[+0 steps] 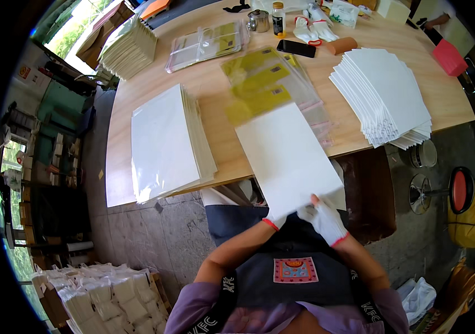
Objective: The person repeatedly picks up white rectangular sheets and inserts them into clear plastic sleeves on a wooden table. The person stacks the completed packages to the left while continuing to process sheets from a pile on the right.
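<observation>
A white sheet is held by its near edge and extends ahead of both hands, its far end seen over the yellow-banded clear sleeves on the bench. By the right grip the near edge is pinched, a bare fingertip being pressed on the upper face. The left grip is set at the near-left corner, largely covered by the sheet; whether it is closed cannot be told.

Light weight and card-like stiffness are to be expected, as little sag is seen. The face is judged smooth, so some slipping may be met under gloved fingers. Corners are judged easily dented, and a hold is best taken near both near corners, thumbs above and fingers flat below, with the middle left unpressed.

Ahead-right of the right grip, a fanned white stack is set; ahead-left of the left grip, a film-covered stack is placed, likely slipperier.
</observation>
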A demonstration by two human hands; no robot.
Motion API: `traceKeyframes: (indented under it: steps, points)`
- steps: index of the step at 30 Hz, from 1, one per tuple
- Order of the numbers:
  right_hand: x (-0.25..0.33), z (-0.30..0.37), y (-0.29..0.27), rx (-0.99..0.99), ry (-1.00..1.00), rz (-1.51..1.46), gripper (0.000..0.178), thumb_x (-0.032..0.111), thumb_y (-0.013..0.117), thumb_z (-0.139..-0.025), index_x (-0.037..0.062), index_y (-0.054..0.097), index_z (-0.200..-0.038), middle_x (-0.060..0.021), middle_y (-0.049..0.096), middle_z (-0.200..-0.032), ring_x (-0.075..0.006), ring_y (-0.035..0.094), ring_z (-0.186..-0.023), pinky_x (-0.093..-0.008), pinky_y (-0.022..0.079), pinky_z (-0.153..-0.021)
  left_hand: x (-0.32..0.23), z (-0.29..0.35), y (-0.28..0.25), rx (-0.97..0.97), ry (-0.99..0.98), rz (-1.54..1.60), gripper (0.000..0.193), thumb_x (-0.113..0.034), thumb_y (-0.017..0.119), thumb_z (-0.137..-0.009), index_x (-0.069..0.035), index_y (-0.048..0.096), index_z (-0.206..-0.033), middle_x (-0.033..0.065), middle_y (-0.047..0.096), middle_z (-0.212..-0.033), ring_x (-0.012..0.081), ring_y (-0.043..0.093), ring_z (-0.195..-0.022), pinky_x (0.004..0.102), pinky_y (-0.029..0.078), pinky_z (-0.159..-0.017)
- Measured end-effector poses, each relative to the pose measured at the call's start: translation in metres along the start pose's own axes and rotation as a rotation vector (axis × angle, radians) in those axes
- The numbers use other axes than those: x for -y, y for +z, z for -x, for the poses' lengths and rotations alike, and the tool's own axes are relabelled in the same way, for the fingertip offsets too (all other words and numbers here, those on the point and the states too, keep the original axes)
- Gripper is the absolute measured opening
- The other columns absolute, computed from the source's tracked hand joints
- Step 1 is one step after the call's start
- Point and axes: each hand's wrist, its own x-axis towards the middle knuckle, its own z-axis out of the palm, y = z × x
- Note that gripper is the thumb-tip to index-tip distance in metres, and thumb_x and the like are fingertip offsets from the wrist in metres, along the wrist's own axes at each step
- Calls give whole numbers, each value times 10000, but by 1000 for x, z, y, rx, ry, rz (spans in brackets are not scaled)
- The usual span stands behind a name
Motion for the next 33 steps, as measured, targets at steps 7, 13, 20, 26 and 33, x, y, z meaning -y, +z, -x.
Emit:
traceKeyframes:
  steps: [7,13,20,26,33]
  points:
    - [-10,-62,12,173,117,-164,342,226,438,-953,29,428,-1232,-153,610,-1015,-268,636,-862,-376,558,-739,-47,11,-3,137,-77,-178,162,-91,493,-880,-46,563,-1018,10,606,-916,114,581,-764,260,481,-701]
    - [9,-37,59,240,-151,930,194,173,461,-944,50,570,-1048,-50,612,-655,-109,577,-539,-238,449,-484,-117,51,-21,-91,-46,-442,389,-352,595,-877,-1,587,-1043,13,611,-911,98,547,-819,217,427,-744]
    - [-17,-72,86,334,-822,2023,182,284,547,-852,106,527,-881,-103,622,-627,-265,635,-605,-376,483,-511,-151,50,-31,-59,-85,-414,256,-233,571,-884,18,625,-882,48,641,-804,108,590,-688,229,480,-618]
    - [-23,-74,94,355,-1003,2214,165,267,564,-822,115,499,-816,-69,603,-571,-240,624,-536,-361,481,-475,-143,42,-44,-119,-46,-454,243,-191,537,-895,31,626,-852,71,652,-811,125,611,-678,236,493,-593]
    - [136,-59,-108,46,-390,-527,130,160,476,-905,102,526,-801,-6,501,-654,-110,414,-472,-228,370,-420,-156,65,-37,-65,130,-672,260,-239,568,-889,6,645,-848,14,582,-684,74,487,-633,240,417,-582]
